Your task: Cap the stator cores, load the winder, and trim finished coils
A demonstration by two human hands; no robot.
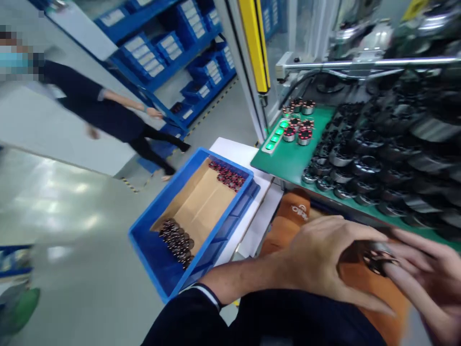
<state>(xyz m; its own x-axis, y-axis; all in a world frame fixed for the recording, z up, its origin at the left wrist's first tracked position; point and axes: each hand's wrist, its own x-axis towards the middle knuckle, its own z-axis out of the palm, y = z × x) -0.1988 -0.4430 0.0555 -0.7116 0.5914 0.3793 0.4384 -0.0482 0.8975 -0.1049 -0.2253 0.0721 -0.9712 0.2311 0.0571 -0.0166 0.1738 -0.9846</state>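
Observation:
My right hand (428, 276) pinches a small motor stator (380, 258) with copper windings between thumb and fingers. My left hand (320, 259) is just left of it, thumb and fingers spread wide apart around a gap. Its fingertips come close to the right hand; whether they touch cannot be told. Both hands are over an orange-brown cloth or cushion (288, 216) with white lettering, in front of the bench. Motion blurs the hands and the stator slightly.
A blue bin (147, 259) lined with cardboard holds stators in two corners. On the green bench mat (284, 163) stand several copper-wound stators (304, 136) beside green-lit buttons (275, 139), and many metal motor housings (367, 166). A person (97, 105) walks near blue shelves (151, 86).

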